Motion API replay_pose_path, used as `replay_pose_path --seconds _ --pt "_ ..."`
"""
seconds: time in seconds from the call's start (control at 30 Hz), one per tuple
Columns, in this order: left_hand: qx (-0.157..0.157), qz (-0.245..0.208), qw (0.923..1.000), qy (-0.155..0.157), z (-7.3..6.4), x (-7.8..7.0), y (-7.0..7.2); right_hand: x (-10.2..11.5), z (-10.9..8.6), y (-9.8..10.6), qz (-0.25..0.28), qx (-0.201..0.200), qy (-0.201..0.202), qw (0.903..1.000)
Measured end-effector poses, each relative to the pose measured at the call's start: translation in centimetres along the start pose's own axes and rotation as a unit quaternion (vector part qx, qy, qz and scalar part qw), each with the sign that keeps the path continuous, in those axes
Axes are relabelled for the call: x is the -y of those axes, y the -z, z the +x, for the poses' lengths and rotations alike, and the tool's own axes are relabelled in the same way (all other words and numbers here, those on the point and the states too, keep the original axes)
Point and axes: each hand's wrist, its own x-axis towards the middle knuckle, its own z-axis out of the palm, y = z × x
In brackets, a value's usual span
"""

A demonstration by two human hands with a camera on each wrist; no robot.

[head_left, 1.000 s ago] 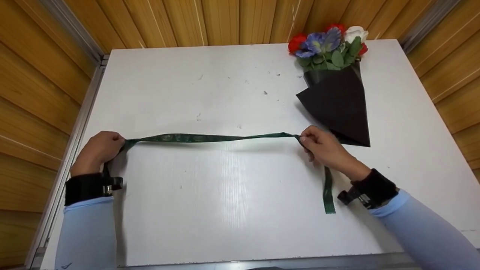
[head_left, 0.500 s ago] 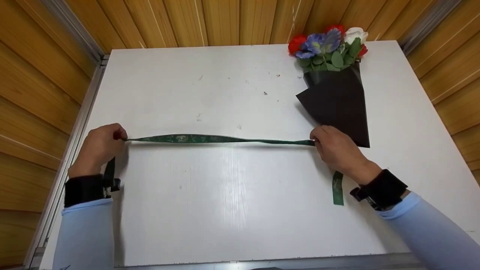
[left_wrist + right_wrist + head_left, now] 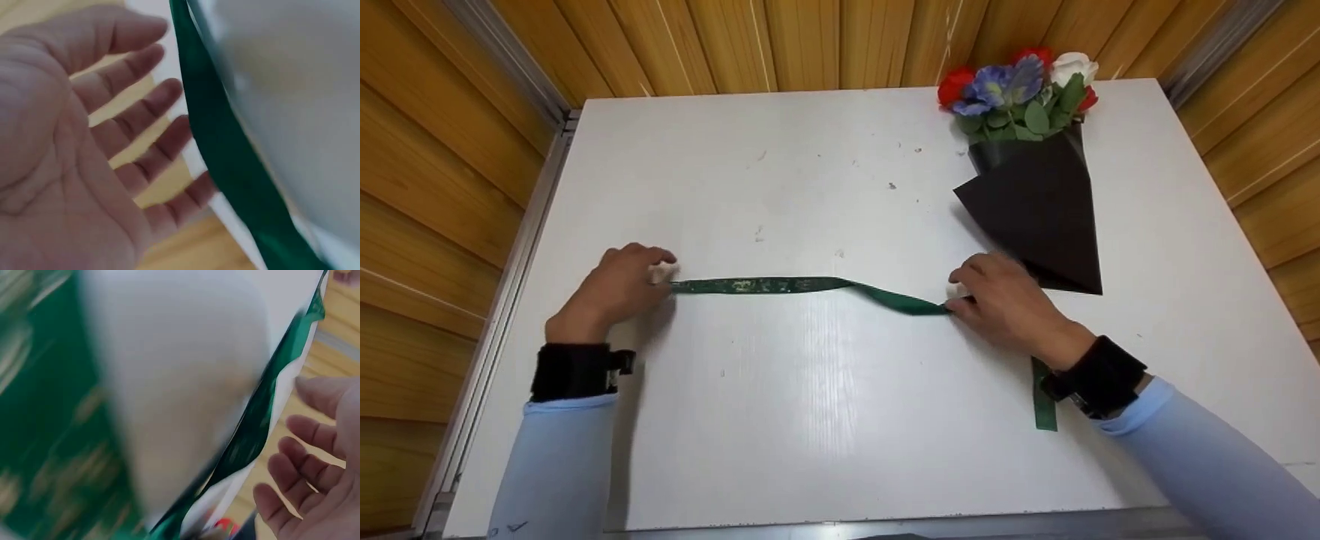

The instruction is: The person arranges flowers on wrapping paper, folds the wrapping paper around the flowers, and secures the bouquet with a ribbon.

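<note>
A dark green ribbon [image 3: 765, 286] with gold print stretches across the table between the hands in the head view, with a twist right of its middle. My left hand [image 3: 622, 289] is at its left end; in the left wrist view that hand's fingers [image 3: 143, 115] are spread and extended, their tips beside the ribbon [image 3: 225, 140]. My right hand [image 3: 1005, 304] is at the other end. Its fingers [image 3: 292, 486] are apart and loosely bent in the right wrist view, with the ribbon [image 3: 250, 433] alongside. The ribbon's tail shows below the right wrist.
On the white table [image 3: 825, 420], a bouquet of red, purple and white flowers [image 3: 997, 86] lies at the back right, in black wrapping paper [image 3: 1035, 210] whose lower end is just behind the right hand. Wooden panel walls [image 3: 802, 45] border the back and sides.
Both hands have let go of the ribbon, which was stretched between their pinching fingers. It now lies slacker, and the left hand has moved right. The right hand moved right, then back left.
</note>
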Motion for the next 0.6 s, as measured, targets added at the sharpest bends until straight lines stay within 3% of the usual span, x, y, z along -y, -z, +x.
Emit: replay_pose_path --seconds 0.17,0.27,0.4,0.6 --pt "0.005 0.016 0.9984 -0.054 2.2 -3.4 -2.3 1.6 1.3 -0.9 0.018 0.033 0.027 0.9989" --pt "0.001 0.022 0.9967 -0.079 3.2 -4.8 -3.5 2.1 1.9 -1.4 0.03 0.058 0.023 0.9976" --pt "0.006 0.017 0.9951 -0.097 3.9 -6.0 -4.2 2.4 2.5 -1.3 0.09 0.093 -0.042 0.9906" --pt "0.02 0.002 0.9965 -0.081 3.5 -5.8 -3.6 1.8 2.9 -0.5 0.186 0.121 -0.145 0.9642"
